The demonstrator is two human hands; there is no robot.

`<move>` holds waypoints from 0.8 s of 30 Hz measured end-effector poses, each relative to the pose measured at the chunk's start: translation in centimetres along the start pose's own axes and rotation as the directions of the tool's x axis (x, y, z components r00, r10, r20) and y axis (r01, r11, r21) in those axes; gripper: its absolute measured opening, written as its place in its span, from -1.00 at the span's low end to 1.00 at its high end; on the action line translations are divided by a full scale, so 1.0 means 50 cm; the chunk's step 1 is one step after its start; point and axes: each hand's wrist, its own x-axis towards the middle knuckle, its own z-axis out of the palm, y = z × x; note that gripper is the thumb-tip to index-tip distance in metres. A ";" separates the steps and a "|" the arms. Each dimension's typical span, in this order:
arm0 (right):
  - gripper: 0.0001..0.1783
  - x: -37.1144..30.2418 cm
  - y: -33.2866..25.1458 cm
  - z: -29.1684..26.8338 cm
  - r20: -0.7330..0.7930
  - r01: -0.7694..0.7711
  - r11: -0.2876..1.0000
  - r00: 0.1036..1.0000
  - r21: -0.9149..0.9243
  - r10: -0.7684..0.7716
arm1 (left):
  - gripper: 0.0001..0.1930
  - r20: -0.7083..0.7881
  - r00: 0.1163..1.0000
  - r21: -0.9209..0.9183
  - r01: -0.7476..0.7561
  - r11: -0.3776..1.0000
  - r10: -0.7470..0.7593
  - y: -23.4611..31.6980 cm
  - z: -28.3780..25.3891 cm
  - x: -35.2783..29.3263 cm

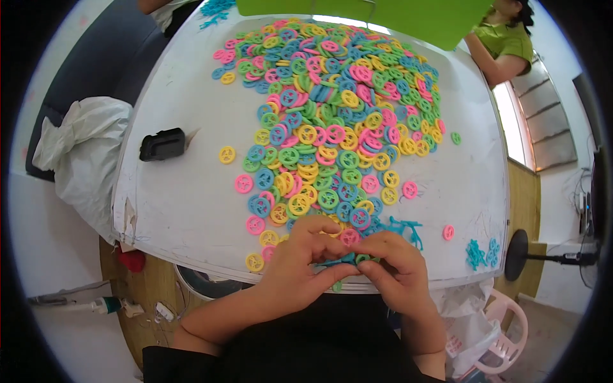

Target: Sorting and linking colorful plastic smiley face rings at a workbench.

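At the near edge of the white table, my left hand (pixel 305 255) pinches a small blue plastic piece (pixel 337 260) between thumb and fingers. Close against it, my right hand (pixel 397 267) is closed on a small green plastic wheel (pixel 362 258), mostly covered by the fingertips. The blue piece and the green wheel meet between the two hands; whether they are joined is hidden. Just beyond my fingers lie a pink wheel (pixel 349 237) and some thin teal plastic frames (pixel 406 227). A big heap of pink, yellow, green and blue spoked wheels (pixel 338 137) spreads away from me.
A black tray (pixel 162 145) sits on the table's left. More teal pieces (pixel 476 254) lie near the right corner. Behind the heap stands a green panel (pixel 408 22). Another person (pixel 504 48) is at the far right. A white sack (pixel 89 156) leans at the left.
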 end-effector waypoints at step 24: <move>-0.80 -0.212 0.007 -0.159 0.288 -0.293 0.815 0.831 -0.500 0.475 | -0.81 0.040 0.913 0.431 -0.382 0.818 0.405 0.037 -0.038 0.058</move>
